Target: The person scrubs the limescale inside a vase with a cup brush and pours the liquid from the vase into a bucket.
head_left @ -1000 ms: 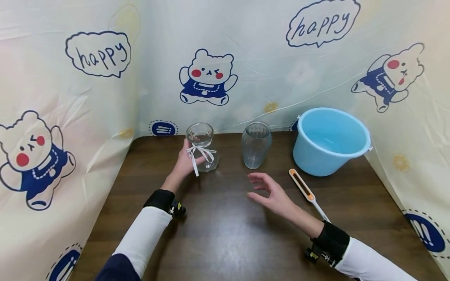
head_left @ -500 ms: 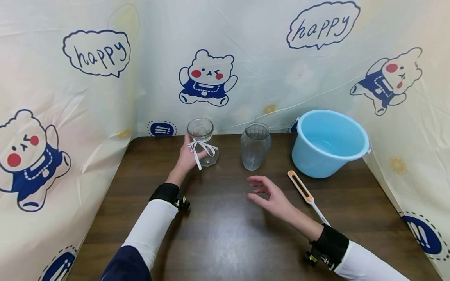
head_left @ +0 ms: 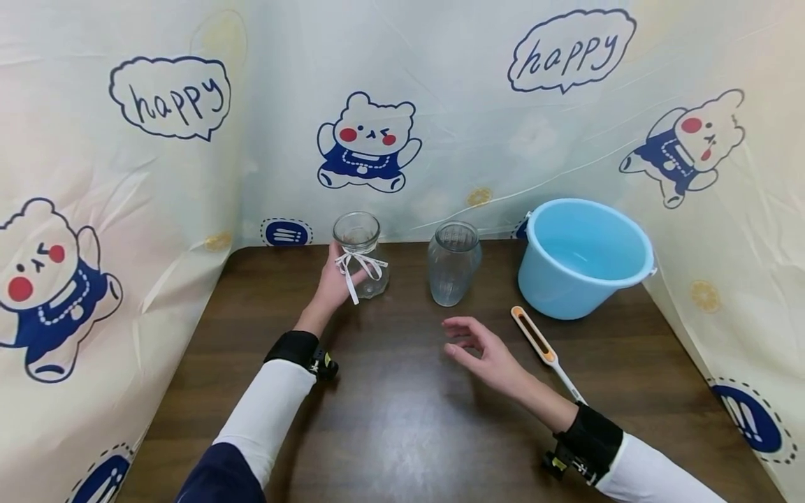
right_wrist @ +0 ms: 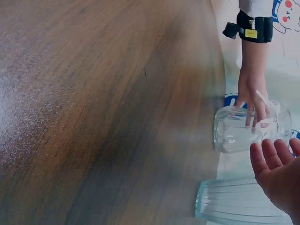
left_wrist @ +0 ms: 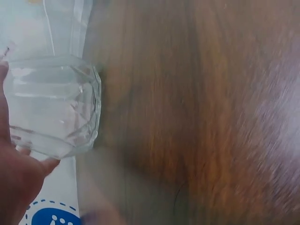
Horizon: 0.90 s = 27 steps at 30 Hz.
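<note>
Dark wood table (head_left: 402,433), bear-print curtain (head_left: 157,175) behind; left hand (head_left: 332,283) grips ribboned glass vase (head_left: 361,255); right hand (head_left: 484,353) relaxed, holding nothing.

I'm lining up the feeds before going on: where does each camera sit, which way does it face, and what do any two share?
Head: on the head, facing forward and down at the table; shows both forearms, left hand gripping the bow vase, right hand open near the ribbed jar, bucket to the right.
Left wrist: along the palm; vase base.
Right wrist: across the tabletop; right fingers, left hand.
Shared: all three show the bow vase; head and right wrist both show the ribbed jar.
</note>
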Each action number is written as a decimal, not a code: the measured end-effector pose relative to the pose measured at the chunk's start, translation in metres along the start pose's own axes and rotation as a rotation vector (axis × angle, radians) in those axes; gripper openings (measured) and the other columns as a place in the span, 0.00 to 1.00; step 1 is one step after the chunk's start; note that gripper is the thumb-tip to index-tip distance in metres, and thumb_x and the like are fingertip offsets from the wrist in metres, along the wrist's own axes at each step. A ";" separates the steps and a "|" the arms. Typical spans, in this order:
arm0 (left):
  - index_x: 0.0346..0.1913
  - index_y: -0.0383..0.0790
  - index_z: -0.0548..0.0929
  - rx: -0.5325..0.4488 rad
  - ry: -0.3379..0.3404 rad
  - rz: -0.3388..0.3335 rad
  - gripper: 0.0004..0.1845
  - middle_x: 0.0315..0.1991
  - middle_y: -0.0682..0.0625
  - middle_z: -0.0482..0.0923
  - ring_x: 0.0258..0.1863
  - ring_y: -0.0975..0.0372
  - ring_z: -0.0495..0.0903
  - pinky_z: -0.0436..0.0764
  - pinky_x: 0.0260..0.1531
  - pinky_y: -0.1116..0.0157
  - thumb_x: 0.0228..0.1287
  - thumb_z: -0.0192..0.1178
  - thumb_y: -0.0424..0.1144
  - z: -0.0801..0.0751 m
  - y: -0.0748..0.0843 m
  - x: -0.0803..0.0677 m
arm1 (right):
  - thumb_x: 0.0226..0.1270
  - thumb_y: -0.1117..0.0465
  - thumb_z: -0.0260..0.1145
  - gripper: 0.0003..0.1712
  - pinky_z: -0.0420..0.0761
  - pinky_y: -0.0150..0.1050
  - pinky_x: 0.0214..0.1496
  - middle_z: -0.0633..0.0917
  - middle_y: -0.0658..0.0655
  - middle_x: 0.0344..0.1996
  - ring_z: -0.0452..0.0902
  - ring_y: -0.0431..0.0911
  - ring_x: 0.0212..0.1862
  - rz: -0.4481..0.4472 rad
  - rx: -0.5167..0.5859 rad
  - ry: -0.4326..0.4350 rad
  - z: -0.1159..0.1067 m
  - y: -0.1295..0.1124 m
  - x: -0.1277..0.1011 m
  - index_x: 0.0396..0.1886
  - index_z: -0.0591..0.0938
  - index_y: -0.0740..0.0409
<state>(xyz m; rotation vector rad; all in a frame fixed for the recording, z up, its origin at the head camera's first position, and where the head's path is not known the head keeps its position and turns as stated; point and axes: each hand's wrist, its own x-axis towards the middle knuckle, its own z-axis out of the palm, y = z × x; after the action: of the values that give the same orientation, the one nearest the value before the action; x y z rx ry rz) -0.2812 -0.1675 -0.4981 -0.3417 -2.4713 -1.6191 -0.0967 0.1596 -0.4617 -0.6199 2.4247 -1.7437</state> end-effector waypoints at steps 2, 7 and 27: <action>0.80 0.39 0.53 0.023 -0.011 -0.005 0.51 0.75 0.35 0.64 0.73 0.44 0.67 0.64 0.73 0.45 0.62 0.74 0.42 -0.001 -0.001 -0.004 | 0.76 0.61 0.66 0.24 0.82 0.41 0.61 0.80 0.58 0.64 0.78 0.57 0.64 0.005 -0.003 -0.010 0.001 0.000 0.000 0.68 0.75 0.58; 0.83 0.39 0.50 0.102 -0.035 -0.038 0.53 0.78 0.34 0.59 0.76 0.44 0.61 0.63 0.73 0.43 0.64 0.72 0.44 -0.003 0.002 -0.019 | 0.77 0.60 0.66 0.24 0.81 0.42 0.62 0.80 0.58 0.64 0.78 0.56 0.63 0.010 -0.012 -0.021 0.002 -0.002 0.000 0.68 0.74 0.58; 0.75 0.30 0.66 -0.050 -0.161 -0.185 0.35 0.73 0.30 0.66 0.74 0.41 0.67 0.70 0.70 0.45 0.73 0.66 0.41 0.007 0.060 -0.109 | 0.78 0.60 0.65 0.22 0.82 0.41 0.60 0.81 0.58 0.63 0.80 0.56 0.62 0.016 -0.016 -0.034 0.004 -0.006 -0.003 0.68 0.76 0.58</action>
<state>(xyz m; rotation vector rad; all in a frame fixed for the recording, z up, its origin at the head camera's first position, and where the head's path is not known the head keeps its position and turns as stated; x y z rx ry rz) -0.1600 -0.1492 -0.4771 -0.2662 -2.6546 -1.7934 -0.0912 0.1558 -0.4574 -0.6252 2.4166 -1.6947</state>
